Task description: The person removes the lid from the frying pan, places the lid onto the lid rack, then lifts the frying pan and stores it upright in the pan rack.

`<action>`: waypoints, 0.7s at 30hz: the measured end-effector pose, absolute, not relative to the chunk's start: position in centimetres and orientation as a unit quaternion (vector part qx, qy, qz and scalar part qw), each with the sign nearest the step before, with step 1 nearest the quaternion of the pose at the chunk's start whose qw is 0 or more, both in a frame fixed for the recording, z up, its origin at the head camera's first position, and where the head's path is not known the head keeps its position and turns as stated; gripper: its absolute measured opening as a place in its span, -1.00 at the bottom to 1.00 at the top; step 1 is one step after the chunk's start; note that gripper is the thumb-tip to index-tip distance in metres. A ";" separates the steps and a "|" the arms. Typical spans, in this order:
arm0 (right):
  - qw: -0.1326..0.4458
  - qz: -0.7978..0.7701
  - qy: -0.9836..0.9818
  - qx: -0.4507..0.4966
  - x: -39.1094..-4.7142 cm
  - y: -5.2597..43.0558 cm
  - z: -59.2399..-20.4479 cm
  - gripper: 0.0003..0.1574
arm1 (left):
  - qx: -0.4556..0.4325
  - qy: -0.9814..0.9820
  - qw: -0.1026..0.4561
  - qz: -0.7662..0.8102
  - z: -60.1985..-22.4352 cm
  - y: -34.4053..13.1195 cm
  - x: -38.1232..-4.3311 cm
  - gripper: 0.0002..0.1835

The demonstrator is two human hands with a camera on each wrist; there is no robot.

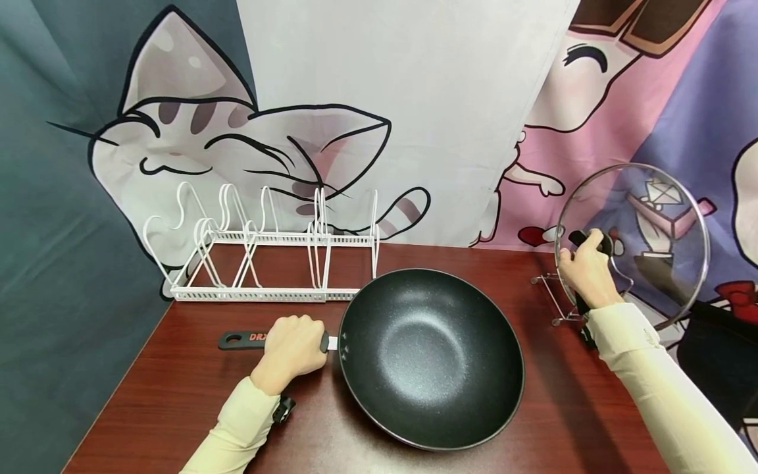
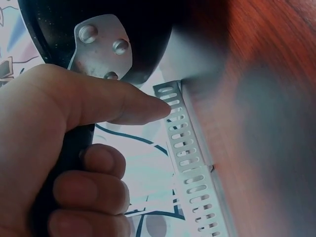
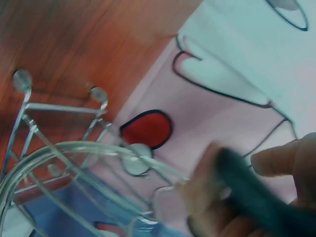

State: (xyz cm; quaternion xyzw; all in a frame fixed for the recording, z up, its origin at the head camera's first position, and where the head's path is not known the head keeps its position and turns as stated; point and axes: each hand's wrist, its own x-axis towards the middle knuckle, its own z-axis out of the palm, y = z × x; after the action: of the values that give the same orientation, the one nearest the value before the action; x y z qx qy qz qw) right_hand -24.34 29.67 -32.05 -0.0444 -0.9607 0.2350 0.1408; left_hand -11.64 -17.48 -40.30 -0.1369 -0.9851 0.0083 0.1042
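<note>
A black wok (image 1: 432,359) stands at the middle of the table, its long handle (image 1: 237,340) pointing left. My left hand (image 1: 294,347) grips that handle near the pan; the left wrist view shows the fingers (image 2: 89,190) curled round it, below the riveted bracket (image 2: 103,47). At the far right a round glass lid (image 1: 657,217) with a metal rim is held upright. My right hand (image 1: 589,270) grips its black knob (image 3: 252,192). Behind and below the lid is a small wire stand (image 1: 556,299), overlapped by the lid's rim in the right wrist view.
A white wire rack (image 1: 254,294) with upright dividers stands at the back left, close behind the wok. A printed cloth (image 1: 414,59) with cartoon animals hangs behind the table (image 1: 172,401). Something dark (image 1: 713,355) lies beyond the table's right side.
</note>
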 end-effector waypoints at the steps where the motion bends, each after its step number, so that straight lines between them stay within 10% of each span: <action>1: 0.140 0.234 -0.961 -0.043 -24.1 29.4 -31.9 -0.20 | -0.137 -0.985 0.106 0.009 -40.3 -17.5 -11.6 -0.82; 12: 0.235 0.189 -0.952 0.046 -19.4 23.2 -32.1 -0.07 | -0.152 -0.978 0.142 0.002 -40.5 -17.5 -11.4 -0.80; 21: -0.024 0.282 -0.955 0.087 -18.0 21.7 -36.7 -0.16 | -0.130 -0.981 0.142 0.002 -40.2 -17.8 -11.0 -0.76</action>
State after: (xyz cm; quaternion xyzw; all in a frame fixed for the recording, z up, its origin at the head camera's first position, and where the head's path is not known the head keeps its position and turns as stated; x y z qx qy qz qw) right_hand -18.04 21.73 -36.67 0.0873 -0.9550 0.2824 -0.0239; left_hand -11.05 -17.83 -40.16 -0.1296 -0.9814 0.0018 0.1420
